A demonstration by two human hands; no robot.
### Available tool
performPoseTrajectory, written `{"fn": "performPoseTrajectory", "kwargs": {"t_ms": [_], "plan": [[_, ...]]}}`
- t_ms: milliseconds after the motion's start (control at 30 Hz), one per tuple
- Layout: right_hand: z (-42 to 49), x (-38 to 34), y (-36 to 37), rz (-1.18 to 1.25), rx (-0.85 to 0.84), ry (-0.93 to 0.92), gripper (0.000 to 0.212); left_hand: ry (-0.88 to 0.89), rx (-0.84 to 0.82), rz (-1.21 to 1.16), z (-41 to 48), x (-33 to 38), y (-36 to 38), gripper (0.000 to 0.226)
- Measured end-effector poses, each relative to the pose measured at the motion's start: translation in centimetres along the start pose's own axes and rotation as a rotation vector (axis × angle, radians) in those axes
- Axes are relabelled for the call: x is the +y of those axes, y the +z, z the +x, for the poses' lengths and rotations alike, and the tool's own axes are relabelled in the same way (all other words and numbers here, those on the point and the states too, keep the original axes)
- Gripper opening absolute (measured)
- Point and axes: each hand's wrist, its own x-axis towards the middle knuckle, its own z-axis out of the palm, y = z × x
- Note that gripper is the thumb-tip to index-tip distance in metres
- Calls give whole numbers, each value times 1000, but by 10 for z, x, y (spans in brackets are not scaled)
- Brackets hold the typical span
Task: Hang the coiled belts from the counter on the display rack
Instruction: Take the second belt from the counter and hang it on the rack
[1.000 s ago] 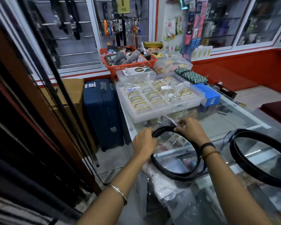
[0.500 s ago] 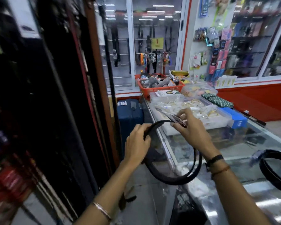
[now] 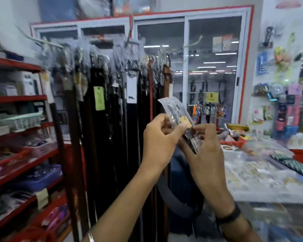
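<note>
I hold a black belt [image 3: 180,201] up at chest height; its loop hangs down below my wrists. Its buckle end sits in a clear plastic sleeve [image 3: 173,109] with a white tag. My left hand [image 3: 160,140] pinches the sleeve from the left. My right hand [image 3: 205,145] grips the belt just under the buckle. The display rack [image 3: 112,55] stands directly behind my hands, its angled metal hooks crowded with several black and brown belts in plastic.
Red shelves [image 3: 19,98] with boxed goods fill the left. The glass counter [image 3: 262,198] with a clear tray of bangles lies at the right, an orange basket [image 3: 234,142] behind it. A blue suitcase [image 3: 177,165] stands below my hands.
My view has swung up and left from the counter to the rack. Both hands lifted the belt off the counter and now hold its buckle end high in front of the hanging belts.
</note>
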Motion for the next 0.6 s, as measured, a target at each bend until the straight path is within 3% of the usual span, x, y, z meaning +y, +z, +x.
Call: {"fn": "performPoseTrajectory", "kwargs": {"t_ms": [167,367,600], "plan": [[26,-29,25,166,-24,-97,46,83,105,-82,25,28,-32,13],[58,-51,66,332,16,-285,29,215,240,-92,64,51,-61,35],[97,-80,98,415,103,-260,40,412,286,-14,102,67,-78,42]]}}
